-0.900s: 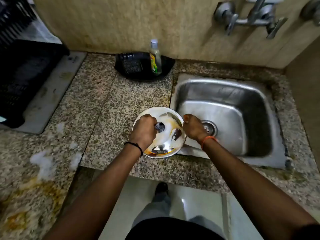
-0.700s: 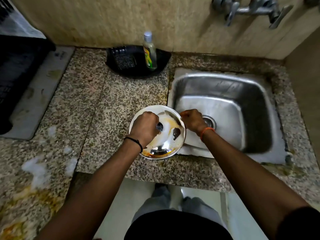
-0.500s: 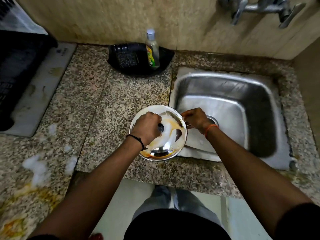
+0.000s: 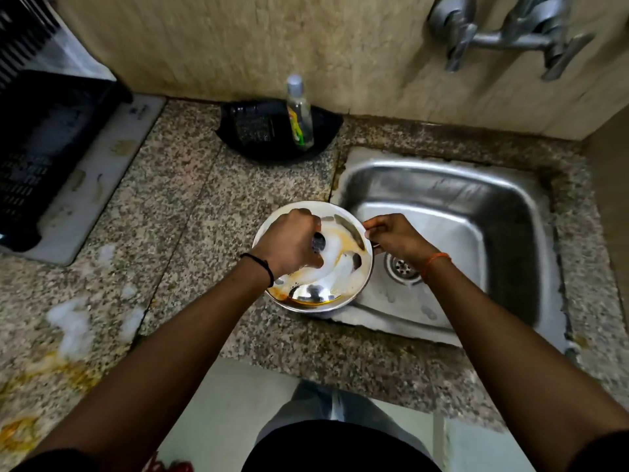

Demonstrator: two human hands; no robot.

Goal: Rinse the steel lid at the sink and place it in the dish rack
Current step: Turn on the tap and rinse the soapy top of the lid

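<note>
A speckled stone bench [image 4: 177,206] fills the view. A steel sink [image 4: 503,185] is set into its right side, and a black dish rack [image 4: 44,148] stands on a white slab at its left edge. Taps [image 4: 503,39] stick out of the wall above the sink. The steel lid [image 4: 326,294], smeared with foam and orange stains, sits at the sink's left rim, partly over the bench. The left hand [image 4: 289,243] is clenched around something at the lid's centre; the right hand [image 4: 394,236] pinches the lid's right edge. A soap bottle [image 4: 299,114] stands in a black tray [image 4: 248,144] at the back edge.
</note>
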